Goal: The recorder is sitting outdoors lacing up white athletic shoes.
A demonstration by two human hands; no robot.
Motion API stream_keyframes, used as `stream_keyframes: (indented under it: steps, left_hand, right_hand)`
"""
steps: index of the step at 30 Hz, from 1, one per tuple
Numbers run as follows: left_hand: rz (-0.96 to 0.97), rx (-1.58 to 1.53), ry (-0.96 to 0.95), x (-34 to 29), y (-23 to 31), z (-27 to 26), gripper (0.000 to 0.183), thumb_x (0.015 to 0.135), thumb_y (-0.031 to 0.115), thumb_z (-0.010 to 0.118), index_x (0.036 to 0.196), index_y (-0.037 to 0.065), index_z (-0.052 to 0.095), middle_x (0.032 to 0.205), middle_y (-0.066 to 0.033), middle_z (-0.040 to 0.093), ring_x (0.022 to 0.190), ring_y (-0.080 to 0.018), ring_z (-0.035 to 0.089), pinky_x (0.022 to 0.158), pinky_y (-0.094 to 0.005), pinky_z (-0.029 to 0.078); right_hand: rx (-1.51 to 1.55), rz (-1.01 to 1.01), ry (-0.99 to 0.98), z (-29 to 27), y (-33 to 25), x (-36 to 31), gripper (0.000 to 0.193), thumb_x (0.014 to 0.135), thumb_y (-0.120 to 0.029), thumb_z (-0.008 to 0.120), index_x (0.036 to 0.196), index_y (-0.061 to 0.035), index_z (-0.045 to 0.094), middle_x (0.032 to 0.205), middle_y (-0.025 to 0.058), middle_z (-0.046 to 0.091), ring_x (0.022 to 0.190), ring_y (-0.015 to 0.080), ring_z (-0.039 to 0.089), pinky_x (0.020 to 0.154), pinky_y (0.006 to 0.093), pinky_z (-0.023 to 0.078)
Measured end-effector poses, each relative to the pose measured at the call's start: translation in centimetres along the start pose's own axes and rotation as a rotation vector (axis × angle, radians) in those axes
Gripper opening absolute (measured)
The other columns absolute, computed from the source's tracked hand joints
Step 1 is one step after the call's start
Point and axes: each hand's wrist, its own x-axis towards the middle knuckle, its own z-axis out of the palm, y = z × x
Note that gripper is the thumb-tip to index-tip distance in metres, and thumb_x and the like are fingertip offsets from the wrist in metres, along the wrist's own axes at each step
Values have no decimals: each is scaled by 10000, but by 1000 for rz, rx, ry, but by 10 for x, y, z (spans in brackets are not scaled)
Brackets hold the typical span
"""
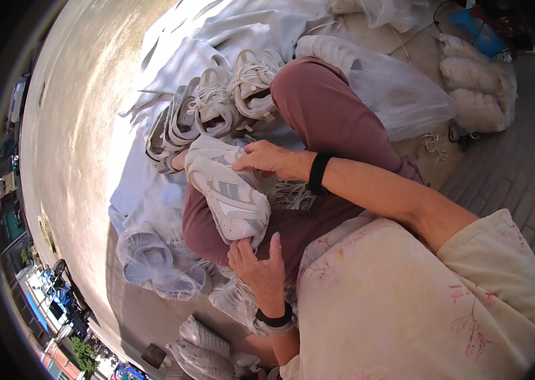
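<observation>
A white and grey sneaker rests across my lap with its side turned up. My right hand grips it at the upper end, thumb on top. At the lower end, the fingers of my left hand curl against the shoe, while that thumb stands apart from it. Black bands circle both wrists. Beyond the sneaker, several pale lace-up shoes stand in a row on a white sheet. A bundle of white laces lies on my lap, partly hidden by my right arm.
Plastic-wrapped shoes lie beside my left knee. More wrapped pale shoes sit at the bottom. A clear plastic bag lies past my right knee, near another wrapped stack. Loose laces are on the ground. Parked vehicles stand far left.
</observation>
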Motion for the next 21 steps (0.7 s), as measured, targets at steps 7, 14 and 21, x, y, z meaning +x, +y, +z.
stream_keyframes:
  steps: [7,14,21]
  left_hand:
    - [-419,-645,54,6,-31,-5,373,814,163,721,1097,-45,597,1094,-135,601,991,-239,552,900,-348,406]
    - [-383,-568,-105,14,-25,-47,440,814,131,711,1184,-45,552,1124,-115,607,1044,-209,557,924,-313,408]
    - [-312,-68,-279,23,7,-10,574,809,93,666,1282,-76,387,1369,-275,335,1268,-428,353,1023,-481,309]
  right_hand:
    - [144,-11,-20,-5,11,-4,513,676,-332,779,1053,-28,612,965,74,602,899,195,568,706,368,477]
    - [157,-85,-46,-9,38,-9,457,755,-331,765,1019,1,595,952,57,606,896,158,581,704,328,501]
    - [201,-71,-87,-2,36,-5,446,763,-273,762,1048,15,575,955,57,608,848,162,605,710,346,531]
